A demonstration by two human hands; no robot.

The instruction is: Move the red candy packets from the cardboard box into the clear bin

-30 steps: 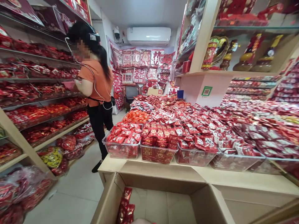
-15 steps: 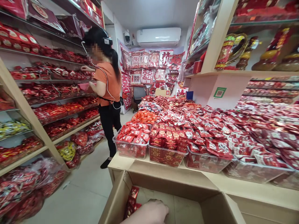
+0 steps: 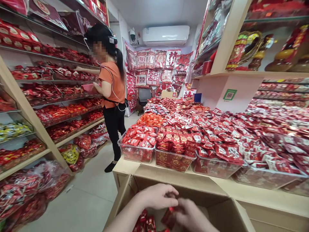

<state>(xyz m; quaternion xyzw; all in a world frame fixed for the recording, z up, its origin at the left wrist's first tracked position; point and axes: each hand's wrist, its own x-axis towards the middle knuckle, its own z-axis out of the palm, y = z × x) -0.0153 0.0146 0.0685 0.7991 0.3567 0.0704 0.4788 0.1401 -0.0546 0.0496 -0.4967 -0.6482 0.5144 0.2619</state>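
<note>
Both of my hands are over an open cardboard box (image 3: 200, 187). My left hand (image 3: 158, 196) is palm down, its fingers curved and apart from the thumb, with nothing visible between them. Its fingertips are close to my right hand (image 3: 189, 212), which is slightly blurred. A small shiny red wrapped packet (image 3: 169, 218) is pinched in the right hand's fingers. Below my left wrist, several similar red packets (image 3: 146, 222) lie in the box's left side.
Clear plastic bins (image 3: 175, 161) of red packets line a wooden counter (image 3: 260, 196) beyond the box. A person in an orange shirt (image 3: 112, 80) stands at the left shelves, one arm reaching in, a pink container (image 3: 89, 88) at the other hand. Filled bags (image 3: 31, 190) lie on the floor.
Earlier only one hand showed low in the box. Now both hands are raised close together, and a red packet is in the right one. The other person's arm reaches farther into the shelf.
</note>
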